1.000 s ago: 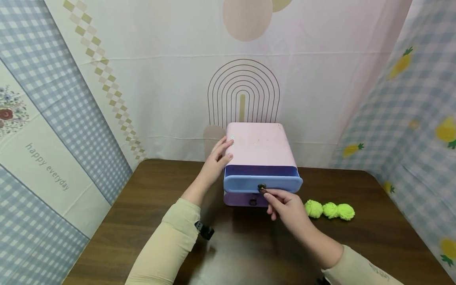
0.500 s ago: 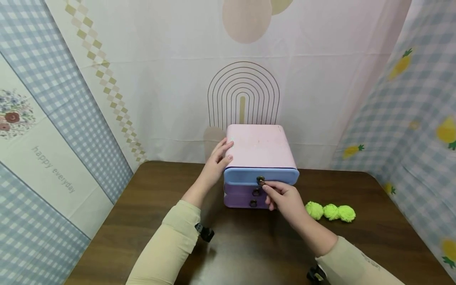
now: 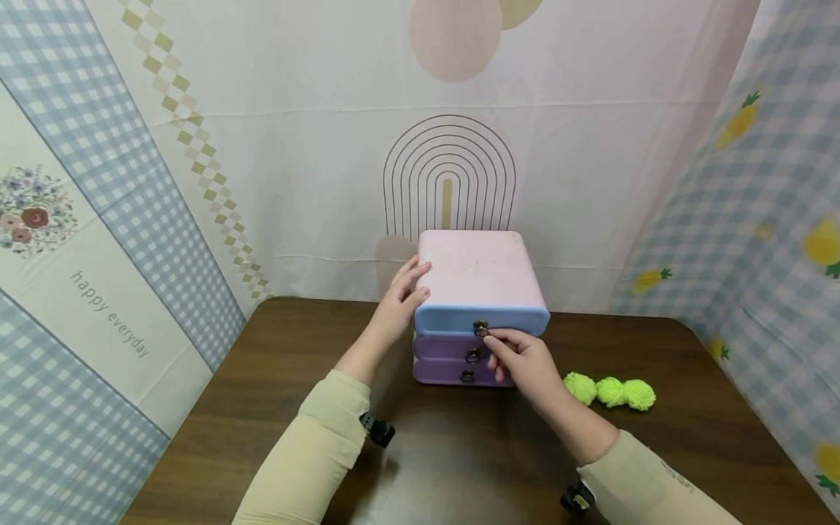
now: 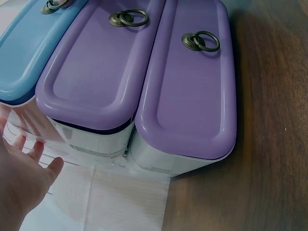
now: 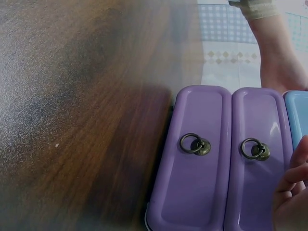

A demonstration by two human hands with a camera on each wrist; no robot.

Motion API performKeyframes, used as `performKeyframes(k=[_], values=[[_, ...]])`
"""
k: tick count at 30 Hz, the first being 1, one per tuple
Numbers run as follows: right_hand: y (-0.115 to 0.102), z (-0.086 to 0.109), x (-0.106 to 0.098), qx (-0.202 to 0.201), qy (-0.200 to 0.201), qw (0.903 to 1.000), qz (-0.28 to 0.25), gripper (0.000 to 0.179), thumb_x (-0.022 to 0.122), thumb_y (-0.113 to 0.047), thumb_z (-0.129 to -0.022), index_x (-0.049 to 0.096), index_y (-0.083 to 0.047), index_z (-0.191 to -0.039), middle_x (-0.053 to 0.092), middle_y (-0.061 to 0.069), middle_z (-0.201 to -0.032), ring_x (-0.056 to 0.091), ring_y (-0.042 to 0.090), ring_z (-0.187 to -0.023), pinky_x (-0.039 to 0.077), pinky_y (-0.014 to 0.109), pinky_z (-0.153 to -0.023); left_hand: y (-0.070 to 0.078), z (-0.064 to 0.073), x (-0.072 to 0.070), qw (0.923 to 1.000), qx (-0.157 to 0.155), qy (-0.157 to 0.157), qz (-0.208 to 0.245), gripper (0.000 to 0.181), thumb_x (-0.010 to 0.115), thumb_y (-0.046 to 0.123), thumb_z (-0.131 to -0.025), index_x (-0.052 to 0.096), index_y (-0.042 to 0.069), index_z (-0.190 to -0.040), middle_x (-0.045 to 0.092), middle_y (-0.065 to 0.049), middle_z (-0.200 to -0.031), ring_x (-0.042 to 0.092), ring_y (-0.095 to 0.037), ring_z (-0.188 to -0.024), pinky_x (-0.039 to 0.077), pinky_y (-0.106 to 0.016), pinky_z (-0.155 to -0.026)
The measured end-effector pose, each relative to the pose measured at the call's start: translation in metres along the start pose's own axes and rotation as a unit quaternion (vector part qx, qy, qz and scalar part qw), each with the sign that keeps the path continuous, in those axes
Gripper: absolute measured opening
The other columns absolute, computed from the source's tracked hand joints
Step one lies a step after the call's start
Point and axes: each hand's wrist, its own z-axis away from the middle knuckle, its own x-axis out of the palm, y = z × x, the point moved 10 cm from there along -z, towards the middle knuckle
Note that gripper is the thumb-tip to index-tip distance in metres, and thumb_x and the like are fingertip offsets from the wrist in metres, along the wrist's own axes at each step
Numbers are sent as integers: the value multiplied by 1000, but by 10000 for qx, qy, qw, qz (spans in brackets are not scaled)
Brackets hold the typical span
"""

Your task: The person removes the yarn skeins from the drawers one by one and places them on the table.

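Box (image 3: 479, 266): stood by the table's (image 3: 289, 364) far edge, mid-scene, pink top up, its three drawer fronts facing near.
Blue drawer (image 3: 446, 321): topmost of the three; I saw its front sitting close against the pink shell.
Right hand (image 3: 531, 364): thumb and finger clamped on the blue drawer's ring (image 3: 481, 330); the right wrist view gave me only part of this hand, at its edge.
Left hand (image 3: 397, 302): fingers a little apart, resting along the left edge of the box's top.
Purple drawers (image 3: 440, 348): two, stacked under the blue one, each with a dark metal ring on its front.
Green balls (image 3: 611, 392): three in a row on the table, right of the box, just beyond the right wrist.
Sleeves (image 3: 308, 445): pale, on both forearms; I made out a black unit (image 3: 379, 432) by the left cuff.
Backdrop (image 3: 315, 182): white cloth on the far side, printed arches behind the box.
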Motion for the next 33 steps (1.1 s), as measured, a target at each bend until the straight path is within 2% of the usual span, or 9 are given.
performKeyframes(k=[10,15,22,33], values=[[0,5,2,-32,-125,9998,-122,31,64,-21,-98,66,-1,-120,64,11,-71,57,16,-52,50,29,-50,1,0,2,9999,63,-97,20,49,53,26,-101,47,17,-148,20,4,-164,17,-20,-149,22,-45,-117],[4,7,1,-7,-166,9996,-209,32,63,-20,-98,65,0,-123,63,10,-70,56,16,-51,49,29,-49,1,-1,2,9997,121,-148,161,50,52,24,-101,45,13,-150,16,-4,-165,13,-24,-150,20,-48,-118],[15,11,-1,41,-211,9997,-121,32,61,-19,-99,65,-2,-126,63,12,-70,56,18,-50,44,26,-46,3,0,2,9997,134,-154,107,50,52,24,-101,45,15,-150,16,-5,-165,14,-22,-149,20,-48,-117],[35,18,-2,189,-350,9991,110,30,63,-21,-99,67,-3,-123,62,10,-68,56,18,-51,50,34,-49,2,-1,1,9998,201,-37,23,49,53,27,-101,47,16,-148,20,-4,-164,17,-22,-149,22,-50,-117]])
